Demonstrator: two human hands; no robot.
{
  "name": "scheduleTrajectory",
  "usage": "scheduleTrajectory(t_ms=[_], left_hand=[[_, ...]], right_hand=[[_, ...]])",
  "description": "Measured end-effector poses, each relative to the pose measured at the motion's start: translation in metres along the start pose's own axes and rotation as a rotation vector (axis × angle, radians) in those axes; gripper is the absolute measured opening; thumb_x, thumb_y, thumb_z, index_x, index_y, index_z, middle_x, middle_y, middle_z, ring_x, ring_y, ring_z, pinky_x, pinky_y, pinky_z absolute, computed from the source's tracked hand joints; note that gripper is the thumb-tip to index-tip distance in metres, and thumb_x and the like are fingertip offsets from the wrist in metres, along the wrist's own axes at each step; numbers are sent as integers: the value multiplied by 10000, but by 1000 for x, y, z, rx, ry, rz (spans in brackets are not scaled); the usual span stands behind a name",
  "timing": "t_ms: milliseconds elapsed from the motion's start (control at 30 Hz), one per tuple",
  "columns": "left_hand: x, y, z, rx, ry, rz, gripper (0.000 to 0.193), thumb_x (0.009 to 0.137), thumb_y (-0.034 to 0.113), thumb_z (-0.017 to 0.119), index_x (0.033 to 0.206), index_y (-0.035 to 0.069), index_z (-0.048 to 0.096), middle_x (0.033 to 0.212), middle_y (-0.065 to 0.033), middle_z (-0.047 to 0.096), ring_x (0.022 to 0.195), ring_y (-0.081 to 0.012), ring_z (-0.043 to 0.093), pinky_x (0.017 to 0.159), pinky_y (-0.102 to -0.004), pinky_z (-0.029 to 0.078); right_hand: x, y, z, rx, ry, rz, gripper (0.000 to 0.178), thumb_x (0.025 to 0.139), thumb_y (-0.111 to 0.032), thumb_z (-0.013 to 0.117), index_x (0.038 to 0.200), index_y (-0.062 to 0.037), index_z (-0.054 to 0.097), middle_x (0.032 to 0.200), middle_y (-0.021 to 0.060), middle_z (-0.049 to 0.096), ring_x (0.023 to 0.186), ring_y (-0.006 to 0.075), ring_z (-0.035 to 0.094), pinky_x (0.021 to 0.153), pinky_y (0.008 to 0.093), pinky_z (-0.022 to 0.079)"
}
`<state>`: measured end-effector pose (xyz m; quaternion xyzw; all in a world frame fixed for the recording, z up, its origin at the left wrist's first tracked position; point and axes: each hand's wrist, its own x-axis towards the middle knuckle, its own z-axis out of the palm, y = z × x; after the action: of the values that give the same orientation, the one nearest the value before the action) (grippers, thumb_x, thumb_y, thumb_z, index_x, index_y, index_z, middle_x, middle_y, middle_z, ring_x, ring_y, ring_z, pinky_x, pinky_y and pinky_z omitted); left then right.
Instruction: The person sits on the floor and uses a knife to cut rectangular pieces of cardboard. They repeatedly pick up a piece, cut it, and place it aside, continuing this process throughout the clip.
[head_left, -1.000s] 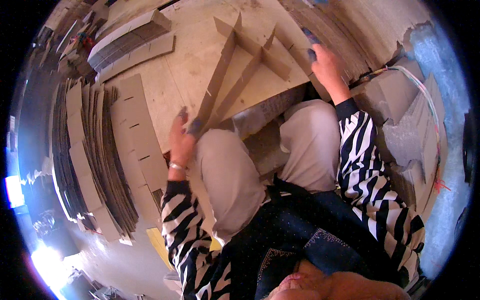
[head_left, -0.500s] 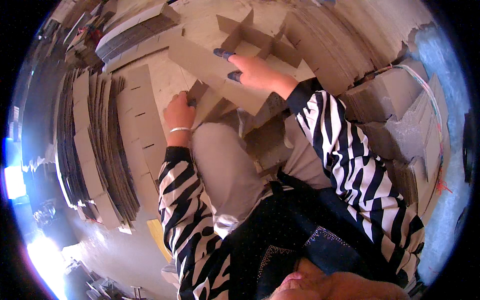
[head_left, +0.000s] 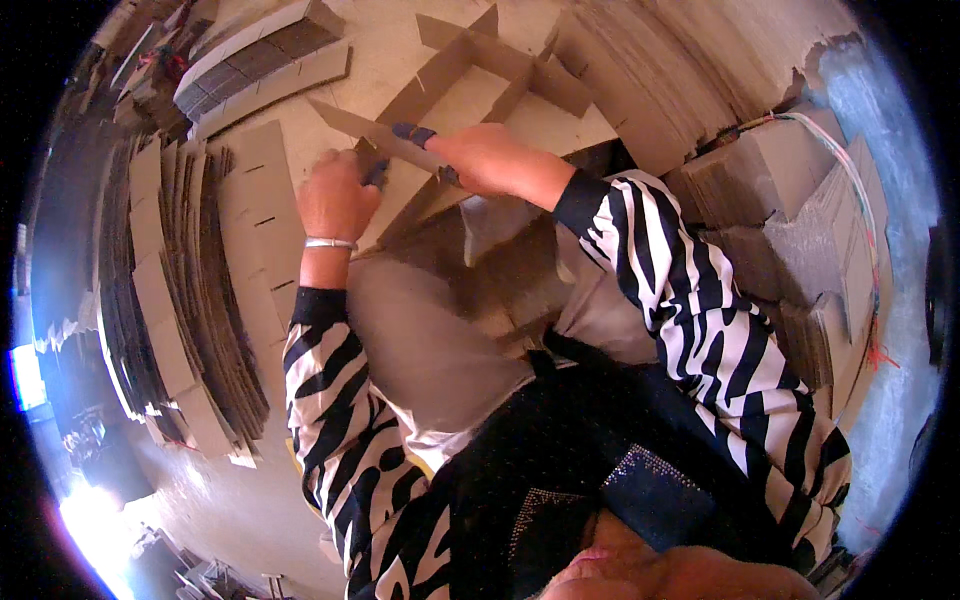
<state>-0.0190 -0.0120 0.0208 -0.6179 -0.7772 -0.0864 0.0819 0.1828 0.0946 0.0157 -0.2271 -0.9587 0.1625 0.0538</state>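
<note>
Cardboard strip (head_left: pixel 365 128), long, flat and tan with slots along one edge, is lying across the half-built cardboard divider grid (head_left: pixel 480 70) on the floor ahead of our knees. We are pinching it with our right hand (head_left: pixel 480 160), while our left hand (head_left: pixel 335 200) is gripping its near end, fingers curled tight.

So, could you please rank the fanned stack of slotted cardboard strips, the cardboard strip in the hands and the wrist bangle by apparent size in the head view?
1. Fanned stack of slotted cardboard strips
2. Cardboard strip, held by right hand and left hand
3. Bangle
</note>
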Motion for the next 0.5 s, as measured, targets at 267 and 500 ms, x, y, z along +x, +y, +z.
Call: scheduleTrajectory(t_ms=[267, 500], left_hand=[[-13, 43, 65, -177, -398, 18, 293, 760, 183, 594, 1023, 92, 687, 940, -190, 669, 883, -373, 645, 759, -484, 521], [-20, 50, 63, -151, -361, -38, 210, 743, 164, 594, 916, 82, 681, 915, -177, 673, 859, -364, 649, 759, -476, 523]], right_hand=[[-13, 9, 19, -44, 102, -72, 347, 737, -30, 599, 1071, -95, 531, 747, 170, 619, 728, 382, 625, 582, 505, 469], [-16, 11, 55, -70, 153, -125, 307, 760, -93, 605, 1063, -98, 556, 739, 130, 641, 714, 343, 660, 553, 475, 501]])
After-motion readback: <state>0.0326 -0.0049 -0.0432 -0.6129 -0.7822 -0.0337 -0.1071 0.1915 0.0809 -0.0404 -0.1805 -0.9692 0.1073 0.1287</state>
